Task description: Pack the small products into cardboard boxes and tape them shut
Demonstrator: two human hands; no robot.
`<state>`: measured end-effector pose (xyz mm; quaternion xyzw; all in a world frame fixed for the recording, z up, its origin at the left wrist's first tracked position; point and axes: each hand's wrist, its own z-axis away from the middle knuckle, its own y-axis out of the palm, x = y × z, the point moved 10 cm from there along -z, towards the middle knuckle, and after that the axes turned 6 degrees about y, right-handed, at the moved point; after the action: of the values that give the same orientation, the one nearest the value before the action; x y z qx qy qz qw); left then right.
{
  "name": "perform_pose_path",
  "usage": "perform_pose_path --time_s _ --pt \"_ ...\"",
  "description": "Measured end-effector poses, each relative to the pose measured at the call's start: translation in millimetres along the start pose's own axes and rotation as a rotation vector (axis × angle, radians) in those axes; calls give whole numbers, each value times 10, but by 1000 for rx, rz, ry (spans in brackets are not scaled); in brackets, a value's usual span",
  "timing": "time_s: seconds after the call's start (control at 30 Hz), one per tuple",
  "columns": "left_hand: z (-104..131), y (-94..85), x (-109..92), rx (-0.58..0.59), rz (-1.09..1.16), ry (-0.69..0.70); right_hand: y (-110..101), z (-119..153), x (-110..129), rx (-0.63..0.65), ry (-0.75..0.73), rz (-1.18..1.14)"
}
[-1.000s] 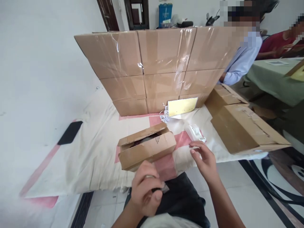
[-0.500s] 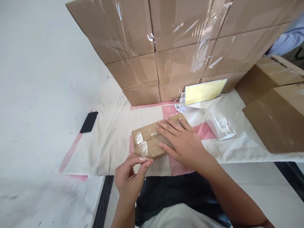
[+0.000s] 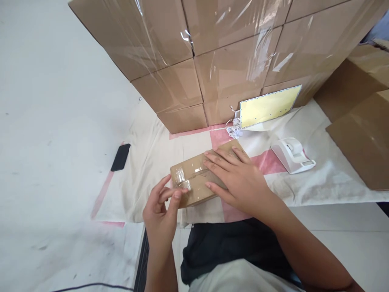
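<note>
A small flat cardboard box (image 3: 194, 194) lies tilted on the cloth, with strips of shiny clear tape (image 3: 180, 174) across its left end. My right hand (image 3: 237, 182) rests flat on the right part of the box, fingers spread. At the left end, my left hand (image 3: 162, 200) touches the box with its fingers apart; one fingertip lies on the tape and the thumb is close by. A white tape dispenser (image 3: 291, 156) stands to the right of the box, apart from both hands.
Behind the box rises a stack of taped cardboard cartons (image 3: 231, 69). A yellow card (image 3: 270, 106) leans there beside crumpled paper (image 3: 234, 130). A black phone (image 3: 120, 157) lies at left on the pink and white cloth (image 3: 146, 162). An open carton (image 3: 361, 142) stands at right.
My left hand has moved up from the box's front edge onto its left end, and its pinch on the loose tape has opened. My right hand stays flat on the box. The view has shifted slightly.
</note>
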<state>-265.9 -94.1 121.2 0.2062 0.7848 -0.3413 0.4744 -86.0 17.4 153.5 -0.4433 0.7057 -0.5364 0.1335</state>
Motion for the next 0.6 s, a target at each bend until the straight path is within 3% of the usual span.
perform_pose_path --time_s 0.1,0.4,0.6 --pt "-54 -25 -14 -18 22 15 -16 9 -3 -15 0 -8" --pt "-221 114 -154 200 -2 211 -3 13 -19 -20 6 -33" --pt "-266 106 -79 194 -12 177 -3 15 -31 -27 7 -47"
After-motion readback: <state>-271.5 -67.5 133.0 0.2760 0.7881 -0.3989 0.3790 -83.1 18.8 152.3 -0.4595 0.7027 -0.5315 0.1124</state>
